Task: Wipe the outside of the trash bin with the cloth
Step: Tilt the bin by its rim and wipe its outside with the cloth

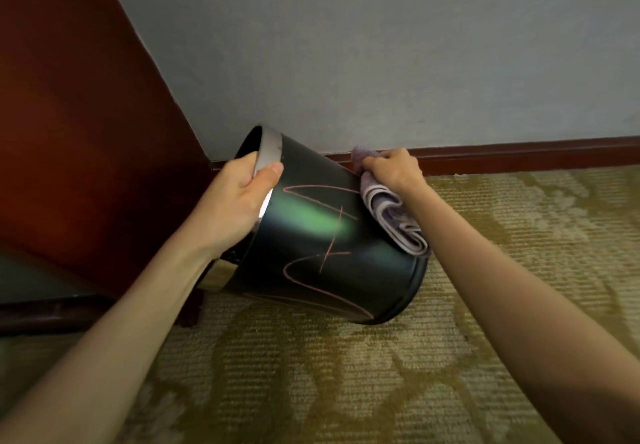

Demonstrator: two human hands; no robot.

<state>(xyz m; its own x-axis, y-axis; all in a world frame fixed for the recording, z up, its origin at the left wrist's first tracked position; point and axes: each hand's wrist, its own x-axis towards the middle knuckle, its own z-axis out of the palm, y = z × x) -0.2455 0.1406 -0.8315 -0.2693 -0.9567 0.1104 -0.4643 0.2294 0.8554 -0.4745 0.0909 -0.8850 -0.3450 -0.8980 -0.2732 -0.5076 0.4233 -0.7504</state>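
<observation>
Gripping trash bin (311,256) rim: left hand (239,197), fingers hidden inside; right hand (394,169) clutches cloth (391,216); pink scrawl (331,232) between hands, illegible

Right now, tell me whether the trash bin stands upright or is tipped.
Tipped. The trash bin leans far over: the left hand grips its silver rim at upper left, and its base sits low right near the carpet.

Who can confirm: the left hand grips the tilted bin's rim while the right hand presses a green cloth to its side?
The colour is wrong: the head view shows a pale purple cloth. The left hand grips the bin's rim; the right hand presses the cloth to its side.
</observation>
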